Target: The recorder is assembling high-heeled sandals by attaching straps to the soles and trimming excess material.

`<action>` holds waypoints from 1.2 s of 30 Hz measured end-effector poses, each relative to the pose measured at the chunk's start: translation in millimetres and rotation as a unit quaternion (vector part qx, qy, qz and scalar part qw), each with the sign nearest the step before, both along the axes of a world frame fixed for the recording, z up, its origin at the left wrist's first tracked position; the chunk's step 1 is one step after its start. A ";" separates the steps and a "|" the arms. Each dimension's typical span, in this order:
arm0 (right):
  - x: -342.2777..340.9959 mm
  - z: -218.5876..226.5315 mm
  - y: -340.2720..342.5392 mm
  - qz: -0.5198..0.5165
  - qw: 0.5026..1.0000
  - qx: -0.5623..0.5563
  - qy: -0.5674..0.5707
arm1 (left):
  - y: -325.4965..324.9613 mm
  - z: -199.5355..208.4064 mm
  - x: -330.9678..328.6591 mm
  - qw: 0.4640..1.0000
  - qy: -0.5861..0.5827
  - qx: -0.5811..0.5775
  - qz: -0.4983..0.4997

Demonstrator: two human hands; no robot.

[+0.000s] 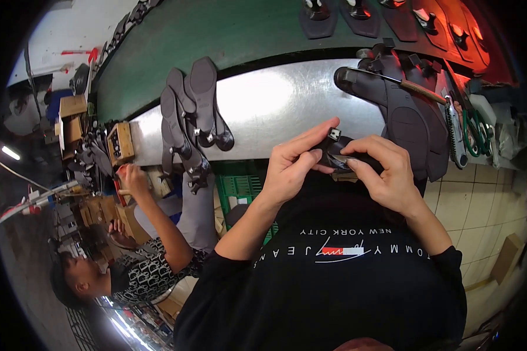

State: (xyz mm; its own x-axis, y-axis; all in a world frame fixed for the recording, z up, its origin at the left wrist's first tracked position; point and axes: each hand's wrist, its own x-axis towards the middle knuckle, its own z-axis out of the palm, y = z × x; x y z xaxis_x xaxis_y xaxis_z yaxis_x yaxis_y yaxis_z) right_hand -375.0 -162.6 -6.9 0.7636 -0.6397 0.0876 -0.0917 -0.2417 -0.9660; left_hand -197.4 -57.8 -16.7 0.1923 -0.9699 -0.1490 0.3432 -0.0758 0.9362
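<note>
In front of my chest, at the near edge of the metal bench, both hands hold a dark sandal [346, 142] with a small square shiny ornament on its strap. My left hand [293, 167] grips the strap end, its fingers stretched along the side and the thumb pressed on it. My right hand [386, 175] pinches the strap from the other side, thumb against forefinger. A thin pale edge shows by that thumb; I cannot make out what it is. Part of the sandal is hidden behind the right fingers.
Dark soles [407, 131] lie piled right, with a wooden-handled tool [421, 89] on top. Beside them are green-handled scissors [474, 126]. More sandals [202, 96] rest left on the bench [263, 105]. Beyond runs a green belt [234, 29]. A co-worker's hand [133, 182] holds something red.
</note>
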 end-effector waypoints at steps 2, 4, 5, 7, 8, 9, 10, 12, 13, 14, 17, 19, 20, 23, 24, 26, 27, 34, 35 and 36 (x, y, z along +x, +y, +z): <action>4.6 -1.4 0.3 0.004 0.999 -0.048 -0.006 | 0.6 1.7 -1.1 0.999 -0.008 0.019 0.025; 8.3 -0.9 1.1 0.006 0.995 -0.096 -0.013 | 3.0 2.0 -1.2 0.999 -0.007 0.026 0.035; 9.7 0.7 1.4 0.011 0.992 -0.128 0.002 | 4.5 2.1 -1.4 0.999 -0.009 0.032 0.038; 11.7 0.0 2.4 0.019 0.987 -0.160 0.018 | 8.0 2.1 -1.6 0.998 -0.006 0.036 0.042; 12.4 -2.5 3.2 0.021 0.984 -0.178 0.015 | 9.4 2.0 -1.7 0.998 -0.006 0.039 0.042; 12.8 -4.1 3.7 0.022 0.980 -0.197 0.013 | 10.2 2.1 -1.8 0.998 -0.005 0.039 0.044; 13.0 -4.4 3.8 0.024 0.980 -0.197 0.013 | 11.0 2.7 -1.7 0.998 -0.009 0.037 0.043; 13.1 -4.3 3.8 0.036 0.972 -0.231 0.015 | 12.0 2.0 -2.3 0.998 -0.013 0.036 0.043; 13.4 -3.7 2.7 0.037 0.972 -0.230 0.014 | 11.4 2.0 -3.0 0.998 -0.022 0.034 0.049; 13.8 -2.7 1.1 0.054 0.971 -0.232 0.014 | 10.8 1.9 -3.2 0.997 -0.032 0.032 0.055; 14.8 -0.8 -4.9 0.092 0.973 -0.212 0.012 | 12.4 -3.0 2.1 0.997 -0.026 0.054 0.048; 13.9 -2.9 -5.7 0.115 0.975 -0.187 0.010 | 9.9 -2.7 2.3 0.995 -0.006 0.076 0.060; 12.8 -5.1 -5.0 0.118 0.981 -0.150 0.018 | 8.8 -2.4 2.2 0.993 0.015 0.097 0.071; 11.6 -7.9 -0.4 0.117 0.988 -0.097 0.033 | 9.5 -3.0 0.6 0.991 0.020 0.116 0.070; 11.8 -8.5 1.7 0.108 0.990 -0.083 0.041 | 10.7 -3.7 0.1 0.990 0.019 0.118 0.076; 13.0 -15.6 7.5 0.102 0.990 -0.088 0.031 | 16.1 -6.1 -2.6 0.991 -0.004 0.115 0.074; 13.2 -18.6 10.2 0.089 0.991 -0.095 0.024 | 18.4 -7.6 -5.2 0.989 0.002 0.116 0.087; 13.2 -25.6 23.5 0.053 0.987 -0.148 -0.014 | 20.7 -18.5 -9.7 0.975 0.125 0.148 0.112; 12.2 -26.7 26.0 0.062 0.987 -0.146 -0.019 | 23.9 -19.4 -9.7 0.969 0.155 0.153 0.116; 10.9 -28.0 28.9 0.063 0.983 -0.170 -0.021 | 28.0 -20.0 -9.1 0.963 0.185 0.157 0.117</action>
State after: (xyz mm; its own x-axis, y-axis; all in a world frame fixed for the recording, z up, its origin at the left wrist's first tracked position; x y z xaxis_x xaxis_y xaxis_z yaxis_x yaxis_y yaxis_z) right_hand -364.1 -133.7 -34.9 0.8265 -0.4681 0.3127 -0.0026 -0.5587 -0.8294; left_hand -206.5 -29.9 -36.6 0.2772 -0.8026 -0.5282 0.6914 -0.2151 0.6897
